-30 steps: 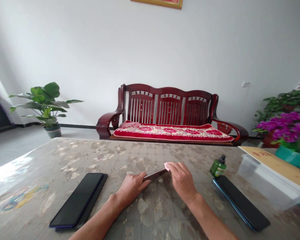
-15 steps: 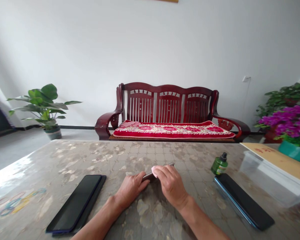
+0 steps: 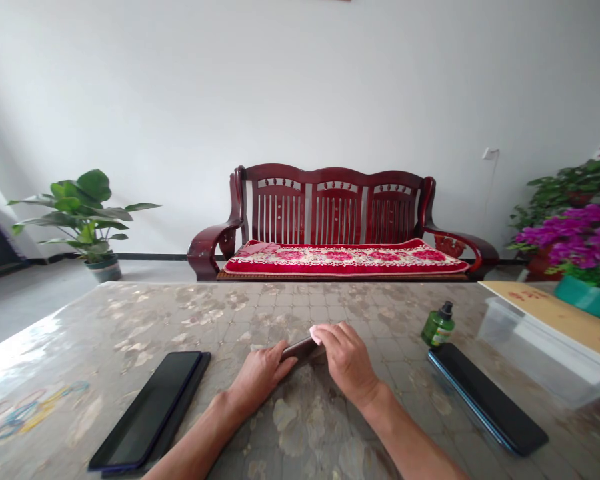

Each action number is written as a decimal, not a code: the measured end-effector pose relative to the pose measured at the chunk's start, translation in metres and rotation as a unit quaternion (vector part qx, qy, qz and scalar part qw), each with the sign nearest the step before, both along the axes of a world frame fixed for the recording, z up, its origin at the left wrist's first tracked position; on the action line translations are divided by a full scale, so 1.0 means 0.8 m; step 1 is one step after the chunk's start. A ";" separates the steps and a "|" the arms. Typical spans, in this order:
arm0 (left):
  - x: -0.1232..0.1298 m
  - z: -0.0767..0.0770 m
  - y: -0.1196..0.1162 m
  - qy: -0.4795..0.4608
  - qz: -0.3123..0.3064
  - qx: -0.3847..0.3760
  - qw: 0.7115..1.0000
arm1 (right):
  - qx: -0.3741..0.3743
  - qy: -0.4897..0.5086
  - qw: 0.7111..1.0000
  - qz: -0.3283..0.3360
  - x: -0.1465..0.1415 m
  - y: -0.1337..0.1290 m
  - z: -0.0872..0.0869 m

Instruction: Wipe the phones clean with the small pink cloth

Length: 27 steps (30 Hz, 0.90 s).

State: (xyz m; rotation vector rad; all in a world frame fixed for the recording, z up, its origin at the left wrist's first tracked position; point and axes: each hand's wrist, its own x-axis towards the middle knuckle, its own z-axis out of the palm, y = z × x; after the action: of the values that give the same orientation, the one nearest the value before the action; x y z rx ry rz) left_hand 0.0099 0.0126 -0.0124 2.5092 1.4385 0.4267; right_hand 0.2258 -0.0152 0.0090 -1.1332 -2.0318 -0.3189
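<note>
My left hand [image 3: 261,375] grips one end of a thin, dark, flat slab, seen nearly edge-on and looking like a phone [image 3: 300,348]. It is tilted, its far end raised to the right. My right hand [image 3: 349,363] pinches a small, soft, whitish-pink wipe [image 3: 315,335] against the upper right end of that phone. The fingers hide part of the wipe and the phone's right end. To the left, a black phone [image 3: 153,407] lies partly over another dark flat thing. A black phone with a blue edge [image 3: 487,400] lies to the right.
A green pump bottle [image 3: 437,328] stands behind the right phone. Farther right is a clear plastic box [image 3: 535,353] with a tan sheet [image 3: 555,313] on top, near a teal flowerpot [image 3: 587,298]. Coloured rubber bands [image 3: 35,413] lie at left on the patterned tabletop [image 3: 290,427].
My right hand has moved slightly right and up along the phone with the wipe. More of the phone's flat side shows. My left hand keeps its grip; the view has shifted slightly.
</note>
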 end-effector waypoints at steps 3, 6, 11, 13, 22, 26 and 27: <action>-0.001 -0.001 0.001 0.003 0.002 -0.002 1.000 | -0.009 0.039 0.998 -0.041 0.016 0.009 -0.002; -0.001 -0.001 0.002 0.015 0.008 -0.011 1.000 | -0.017 0.082 0.994 -0.075 0.036 0.020 -0.008; -0.001 -0.003 0.003 0.023 0.011 -0.011 1.000 | -0.061 0.175 0.977 -0.109 0.047 0.030 -0.018; -0.001 -0.004 0.002 0.024 0.010 -0.009 1.000 | -0.100 0.224 0.962 -0.122 0.046 0.032 -0.020; 0.001 0.002 0.000 0.005 0.021 -0.022 1.000 | -0.204 0.327 0.912 -0.139 0.050 0.032 -0.042; 0.002 0.004 -0.001 0.007 0.019 -0.020 1.000 | -0.234 0.317 0.910 -0.132 0.053 0.030 -0.051; 0.002 0.004 -0.001 0.008 0.019 -0.018 1.000 | -0.240 0.315 0.909 -0.130 0.054 0.030 -0.052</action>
State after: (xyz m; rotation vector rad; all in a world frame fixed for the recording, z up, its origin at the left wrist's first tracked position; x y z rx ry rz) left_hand 0.0113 0.0116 -0.0094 2.4661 1.4894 0.3843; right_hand 0.2687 0.0086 -0.0326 -1.5624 -1.4055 0.4084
